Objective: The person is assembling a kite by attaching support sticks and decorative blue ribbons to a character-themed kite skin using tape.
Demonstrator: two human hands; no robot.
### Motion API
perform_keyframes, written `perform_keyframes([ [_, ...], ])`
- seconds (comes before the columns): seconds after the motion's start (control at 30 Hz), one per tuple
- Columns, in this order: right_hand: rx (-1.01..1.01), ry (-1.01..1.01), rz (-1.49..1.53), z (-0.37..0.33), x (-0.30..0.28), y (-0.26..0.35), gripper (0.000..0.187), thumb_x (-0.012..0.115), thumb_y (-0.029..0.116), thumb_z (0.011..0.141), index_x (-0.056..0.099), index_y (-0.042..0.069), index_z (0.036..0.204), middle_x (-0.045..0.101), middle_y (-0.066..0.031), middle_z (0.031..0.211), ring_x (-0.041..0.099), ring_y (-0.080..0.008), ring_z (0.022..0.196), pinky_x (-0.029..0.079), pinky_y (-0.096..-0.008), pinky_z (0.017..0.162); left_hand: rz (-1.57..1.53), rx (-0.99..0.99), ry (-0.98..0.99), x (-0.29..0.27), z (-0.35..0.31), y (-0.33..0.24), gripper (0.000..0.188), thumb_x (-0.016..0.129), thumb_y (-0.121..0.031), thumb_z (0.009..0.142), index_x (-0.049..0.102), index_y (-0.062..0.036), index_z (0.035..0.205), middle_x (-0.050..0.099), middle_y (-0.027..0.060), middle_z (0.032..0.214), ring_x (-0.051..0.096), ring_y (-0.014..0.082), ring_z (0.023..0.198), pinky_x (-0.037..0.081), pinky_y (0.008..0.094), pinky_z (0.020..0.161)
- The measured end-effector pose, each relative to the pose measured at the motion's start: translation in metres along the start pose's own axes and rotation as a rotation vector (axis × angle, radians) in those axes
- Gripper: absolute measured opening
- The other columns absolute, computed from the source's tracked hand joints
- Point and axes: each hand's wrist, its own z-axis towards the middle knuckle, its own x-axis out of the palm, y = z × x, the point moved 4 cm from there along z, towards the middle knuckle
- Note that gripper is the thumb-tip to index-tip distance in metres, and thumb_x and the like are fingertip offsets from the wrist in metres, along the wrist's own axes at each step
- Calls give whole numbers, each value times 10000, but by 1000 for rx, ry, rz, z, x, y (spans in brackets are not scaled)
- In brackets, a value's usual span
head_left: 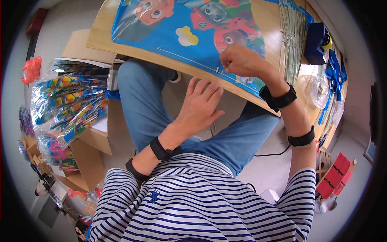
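Observation:
A blue plastic sheet [171, 24] printed with cartoon characters and a cloud lies flat on the wooden table [102, 30], shiny as if under clear film. Along its near edge runs a thin white line [185, 59] with small cross ticks; whether it is printed or a separate strip I cannot tell. My right hand [244, 61] hovers at the sheet's near right part, fingers curled in, and what they hold, if anything, is hidden. My left hand [199, 105] is at the table's near edge, palm down, fingers stretched and a little apart, holding nothing.
A bundle of thin pale rods [291, 44] lies on the table's right side, beside a dark blue box [315, 43], a clear plastic roll [319, 92] and blue straps [333, 76]. To my left, an open cardboard box [98, 139] stands near many colourful film-wrapped packs [70, 99].

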Motion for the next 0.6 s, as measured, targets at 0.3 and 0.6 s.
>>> perform_keyframes([
  [0.3, 51, 23, -40, 3, 0, 1, 123, 572, 64, 709, 676, 10, 746, 668, -180, 823, 630, -390, 806, 493, -468, 683, -19, 3, 3, 5, 3, 2, 595, 830, -181, 631, 577, -20, 1145, 508, 107, 1353, 467, 326, 1214, 333, 547, 1066],
  [0.6, 39, -4, -58, 5, 2, 2, 128, 552, 48, 696, 668, 6, 727, 665, -185, 797, 627, -394, 793, 486, -478, 666, -15, 12, 1, 5, 7, 3, 593, 830, -183, 632, 575, -9, 1139, 501, 108, 1363, 470, 330, 1205, 336, 553, 1061],
])
